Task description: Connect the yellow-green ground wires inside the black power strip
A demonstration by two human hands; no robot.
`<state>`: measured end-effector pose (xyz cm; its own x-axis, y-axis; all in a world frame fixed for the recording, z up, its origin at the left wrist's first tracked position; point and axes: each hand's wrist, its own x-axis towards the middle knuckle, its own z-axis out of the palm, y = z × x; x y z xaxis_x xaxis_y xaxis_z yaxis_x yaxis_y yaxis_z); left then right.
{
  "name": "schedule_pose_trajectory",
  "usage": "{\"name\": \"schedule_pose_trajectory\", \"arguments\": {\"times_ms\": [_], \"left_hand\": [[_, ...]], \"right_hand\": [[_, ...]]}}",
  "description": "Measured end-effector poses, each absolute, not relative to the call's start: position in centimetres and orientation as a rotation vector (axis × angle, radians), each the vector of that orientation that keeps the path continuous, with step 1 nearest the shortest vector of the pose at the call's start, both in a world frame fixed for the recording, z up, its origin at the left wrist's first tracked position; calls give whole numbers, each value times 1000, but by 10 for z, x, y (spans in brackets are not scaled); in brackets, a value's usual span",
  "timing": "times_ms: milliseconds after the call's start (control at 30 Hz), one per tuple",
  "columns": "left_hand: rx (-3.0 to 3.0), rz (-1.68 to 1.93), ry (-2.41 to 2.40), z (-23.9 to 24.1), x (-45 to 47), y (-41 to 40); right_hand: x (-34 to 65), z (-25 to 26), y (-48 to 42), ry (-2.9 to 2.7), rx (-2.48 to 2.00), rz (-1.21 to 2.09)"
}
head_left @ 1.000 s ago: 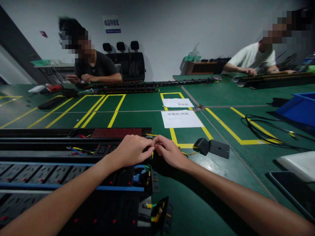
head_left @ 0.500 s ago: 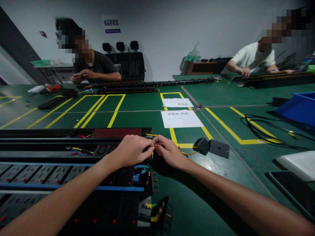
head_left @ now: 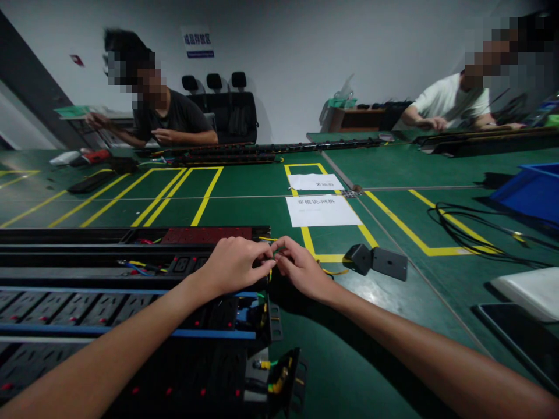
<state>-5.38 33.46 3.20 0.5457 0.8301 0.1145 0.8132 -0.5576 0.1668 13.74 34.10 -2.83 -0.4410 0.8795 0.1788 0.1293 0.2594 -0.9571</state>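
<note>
Thumb and fingers of my left hand are pinched together over the right end of a black power strip. My right hand meets it fingertip to fingertip, also in a pinch. Whatever lies between the fingertips is too small and covered to make out. A yellow wire shows beside my right hand. Below my wrists lie a blue-edged socket strip and another black socket strip, with yellow and green wires at its right-hand end bracket.
Two black metal brackets and paper sheets lie ahead to the right. Further right are a coiled black cable, a blue bin and a dark phone-like slab. Two co-workers sit across the green table.
My hands stay at the strip's end, with small shifts at the fingertips. Across the table, the co-worker on the left has drawn their hands apart, one reaching out leftward.
</note>
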Motion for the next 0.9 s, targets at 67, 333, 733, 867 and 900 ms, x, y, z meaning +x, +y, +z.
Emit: {"name": "schedule_pose_trajectory", "arguments": {"times_ms": [67,333,733,867,900], "left_hand": [[2671,293,1419,33,-55,334],[2743,359,1358,34,-56,334],[2727,337,1308,36,-56,333],[2762,321,1291,35,-57,333],[2786,318,1279,34,-57,334]], "right_hand": [[138,-29,341,-1767,-915,1234],[138,-30,340,-1772,-881,1216],[137,-29,340,-1777,-920,1218],[135,-30,341,-1803,-933,1196],[135,-30,341,-1808,-936,1190]]}}
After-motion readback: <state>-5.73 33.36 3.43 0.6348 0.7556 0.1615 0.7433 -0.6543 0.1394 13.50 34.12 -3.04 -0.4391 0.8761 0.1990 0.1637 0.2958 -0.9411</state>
